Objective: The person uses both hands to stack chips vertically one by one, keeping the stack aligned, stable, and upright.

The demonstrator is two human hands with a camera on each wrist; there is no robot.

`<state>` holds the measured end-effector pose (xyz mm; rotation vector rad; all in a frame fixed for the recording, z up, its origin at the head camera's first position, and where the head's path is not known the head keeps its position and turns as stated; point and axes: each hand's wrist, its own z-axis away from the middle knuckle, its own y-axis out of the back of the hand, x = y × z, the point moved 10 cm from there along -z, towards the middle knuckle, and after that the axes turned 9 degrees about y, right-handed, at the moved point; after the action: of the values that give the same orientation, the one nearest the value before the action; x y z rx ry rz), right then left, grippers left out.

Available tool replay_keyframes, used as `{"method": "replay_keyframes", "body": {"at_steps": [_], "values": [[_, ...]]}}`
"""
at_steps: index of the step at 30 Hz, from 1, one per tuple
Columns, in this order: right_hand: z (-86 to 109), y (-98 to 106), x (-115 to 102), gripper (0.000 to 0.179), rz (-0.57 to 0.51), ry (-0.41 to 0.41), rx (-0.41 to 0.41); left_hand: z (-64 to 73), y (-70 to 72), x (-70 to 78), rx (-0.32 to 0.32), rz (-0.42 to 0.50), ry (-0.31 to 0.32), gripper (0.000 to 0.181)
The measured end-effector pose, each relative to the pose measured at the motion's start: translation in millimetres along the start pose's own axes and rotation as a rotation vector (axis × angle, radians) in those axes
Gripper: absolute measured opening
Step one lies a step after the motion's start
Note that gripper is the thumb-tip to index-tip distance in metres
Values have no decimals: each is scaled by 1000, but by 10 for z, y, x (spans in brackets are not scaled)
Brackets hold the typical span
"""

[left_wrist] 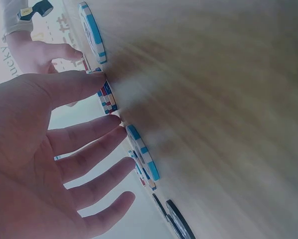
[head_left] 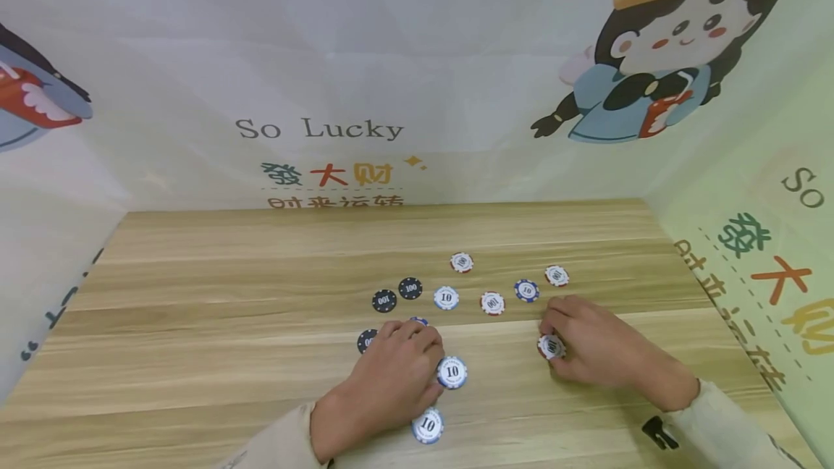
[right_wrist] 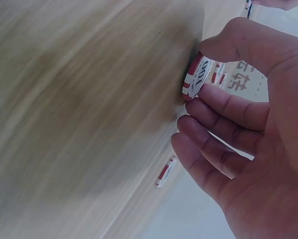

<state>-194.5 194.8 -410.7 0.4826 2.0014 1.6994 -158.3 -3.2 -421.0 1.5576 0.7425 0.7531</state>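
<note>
My left hand (head_left: pixel 394 375) reaches over the table, palm down, its thumb and index fingertips at either side of a small stack of poker chips (left_wrist: pixel 107 97). A light-blue 10 chip (head_left: pixel 452 372) shows between those fingertips from above. Another light-blue 10 chip (head_left: pixel 428 425) lies just below that thumb. The fingers partly cover a dark-blue chip (head_left: pixel 418 322) and a black 100 chip (head_left: pixel 368 341). On the right, my right hand (head_left: pixel 589 342) pinches a red-and-white 100 poker chip (right_wrist: pixel 198 74) between thumb and index finger; its other fingers are loosely bent.
Beyond the hands lie black 100 chips (head_left: pixel 410 288), a light-blue 10 chip (head_left: pixel 446 298), a dark-blue 10 chip (head_left: pixel 526 290) and red-edged 100 chips (head_left: pixel 493 303). Printed cloth walls (head_left: pixel 313 78) border the wooden table (head_left: pixel 215 273) at the back and sides.
</note>
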Motion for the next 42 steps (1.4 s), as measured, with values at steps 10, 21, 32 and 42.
{"method": "replay_keyframes", "body": {"at_steps": [10,21,32,42], "values": [[-152,13,-104,30,-52,-5,2,-2,5,8,-27,-16,6,39],[-303,-16,-236,27,-48,50,14,3,15,22,-19,-39,-1,38],[-453,-70,-395,28,-31,118,51,0,7,19,-17,-50,-2,39],[-577,-65,-561,29,-26,192,86,1,2,21,-14,-65,-4,40]]}}
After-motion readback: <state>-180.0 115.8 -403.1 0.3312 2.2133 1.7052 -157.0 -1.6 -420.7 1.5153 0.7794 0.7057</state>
